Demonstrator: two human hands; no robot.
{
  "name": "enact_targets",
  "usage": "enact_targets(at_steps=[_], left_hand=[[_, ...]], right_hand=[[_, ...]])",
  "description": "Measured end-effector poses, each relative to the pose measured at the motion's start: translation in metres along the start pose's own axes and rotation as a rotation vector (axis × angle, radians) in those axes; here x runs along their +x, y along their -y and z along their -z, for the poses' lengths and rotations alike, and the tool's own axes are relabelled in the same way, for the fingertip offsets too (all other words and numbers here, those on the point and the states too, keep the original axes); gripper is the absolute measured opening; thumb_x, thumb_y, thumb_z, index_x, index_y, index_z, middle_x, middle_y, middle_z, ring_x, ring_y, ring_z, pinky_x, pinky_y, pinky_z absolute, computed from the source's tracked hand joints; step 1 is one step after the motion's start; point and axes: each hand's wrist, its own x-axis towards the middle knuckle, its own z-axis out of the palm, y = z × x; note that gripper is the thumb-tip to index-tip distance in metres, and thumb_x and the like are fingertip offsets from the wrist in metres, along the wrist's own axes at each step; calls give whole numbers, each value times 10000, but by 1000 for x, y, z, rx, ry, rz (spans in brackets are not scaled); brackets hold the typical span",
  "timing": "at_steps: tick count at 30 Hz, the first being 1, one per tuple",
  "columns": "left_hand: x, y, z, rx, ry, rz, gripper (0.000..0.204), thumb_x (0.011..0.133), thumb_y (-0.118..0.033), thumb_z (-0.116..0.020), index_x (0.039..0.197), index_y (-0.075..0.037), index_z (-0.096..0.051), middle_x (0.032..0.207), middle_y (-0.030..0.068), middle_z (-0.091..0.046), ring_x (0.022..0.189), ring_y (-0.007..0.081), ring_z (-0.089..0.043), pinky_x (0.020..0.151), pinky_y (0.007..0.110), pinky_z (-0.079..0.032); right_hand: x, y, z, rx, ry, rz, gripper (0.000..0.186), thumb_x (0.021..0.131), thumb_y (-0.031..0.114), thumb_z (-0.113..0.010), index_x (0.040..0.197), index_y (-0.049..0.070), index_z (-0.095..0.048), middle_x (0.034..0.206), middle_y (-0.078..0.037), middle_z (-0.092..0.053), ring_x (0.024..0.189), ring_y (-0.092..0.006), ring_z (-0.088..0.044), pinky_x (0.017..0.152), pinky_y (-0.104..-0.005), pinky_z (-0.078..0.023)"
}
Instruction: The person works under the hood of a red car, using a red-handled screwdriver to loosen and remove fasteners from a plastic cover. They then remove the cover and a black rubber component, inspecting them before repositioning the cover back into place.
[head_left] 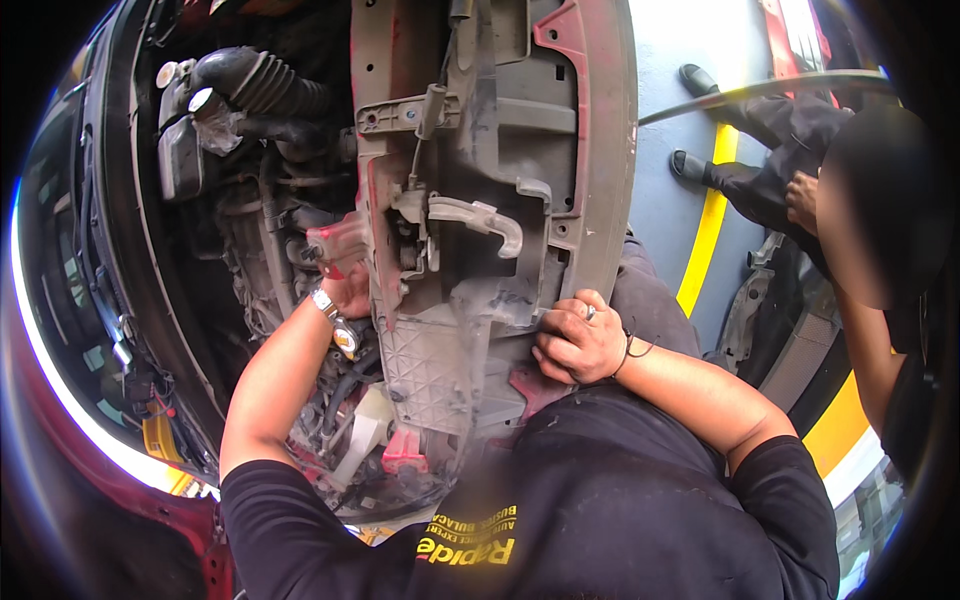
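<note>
My left hand (347,292), with a metal watch (340,324) at the wrist, reaches down into the engine bay behind the red front crossmember (345,240). Its fingers are mostly hidden among the parts there. At the front edge of the car, my right hand (580,338) rests closed on the grey plastic front panel (600,180), fingers curled under and a ring on one of them. Whether it holds something small is hidden. Between the hands lies the dusty hood latch area, with a curved metal lever (480,220) beside my right hand's far side.
A ribbed black air intake hose (270,80) and a grey reservoir (182,160) sit in the far left of the bay. A white plastic neck (365,430) stands near my left forearm. At the right, another person crouches by removed car parts (745,310) on the floor.
</note>
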Motion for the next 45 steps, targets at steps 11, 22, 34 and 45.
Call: enact_targets(at_steps=[11, 22, 34, 45], left_hand=[[16, -9, -27, 161, -30, -43, 425, 1014, -402, -546, 1269, -86, -670, 1269, 91, -676, 1123, 242, -650, 971, 424, -526], [-87, 68, -105, 887, -1309, -724, 254, 1011, -292, -635, 946, -51, -686, 700, -18, -598, 622, 102, -551, 566, 284, -440], [-79, 196, -76, 721, -954, -326, 719, 1034, -632, -490, 1456, -53, -546, 1361, 101, -643, 1162, 192, -604, 1009, 364, -464], [-53, 206, -19, 362, -591, -174, 668, 1051, -568, -508, 1514, -86, -490, 1499, 117, -565, 1318, 206, -581, 1092, 409, -478]], right_hand=[[2, 0, 1, 21, 4, 24, 193, 720, 252, -781, 845, 152, -674, 977, -47, -625, 848, -220, -625, 765, -394, -435], [2, 2, -2, -24, 31, 24, 195, 677, 198, -780, 823, 104, -691, 962, -106, -648, 823, -276, -627, 769, -436, -446], [-2, 2, -2, -89, 94, 51, 196, 757, 132, -751, 915, 57, -663, 1037, -159, -601, 935, -353, -600, 837, -477, -424], [-4, 2, -10, -111, 74, 17, 163, 808, 118, -725, 939, 37, -673, 1039, -169, -611, 953, -356, -584, 854, -471, -417]])
